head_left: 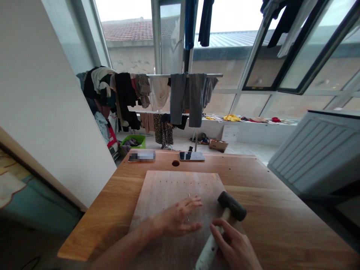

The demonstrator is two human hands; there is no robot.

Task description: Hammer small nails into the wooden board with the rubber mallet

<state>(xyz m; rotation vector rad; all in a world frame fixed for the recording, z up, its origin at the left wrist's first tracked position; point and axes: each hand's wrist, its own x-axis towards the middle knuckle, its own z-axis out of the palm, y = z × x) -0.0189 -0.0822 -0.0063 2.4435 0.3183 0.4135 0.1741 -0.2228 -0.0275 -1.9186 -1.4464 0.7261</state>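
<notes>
My left hand [180,217] is open over a wooden board [180,182], its fingers stretched to the right. A nail [189,195] shows just beyond the fingers, and another nail [188,219] appears between the fingers and thumb. My right hand [234,245] is closed around the handle of a black-headed mallet [233,206] at the board's right side. The mallet's pale handle slants down toward me, partly covered by my fingers. Rows of small holes or dots run across the far part of the board.
Under the board is a wooden table [270,210] with a round hole near its far edge. A phone [192,156] and a blurred flat object [142,156] lie there. Beyond stands a clothes rack [215,75] with laundry. A white wall is left, a ribbed white panel [317,150] right.
</notes>
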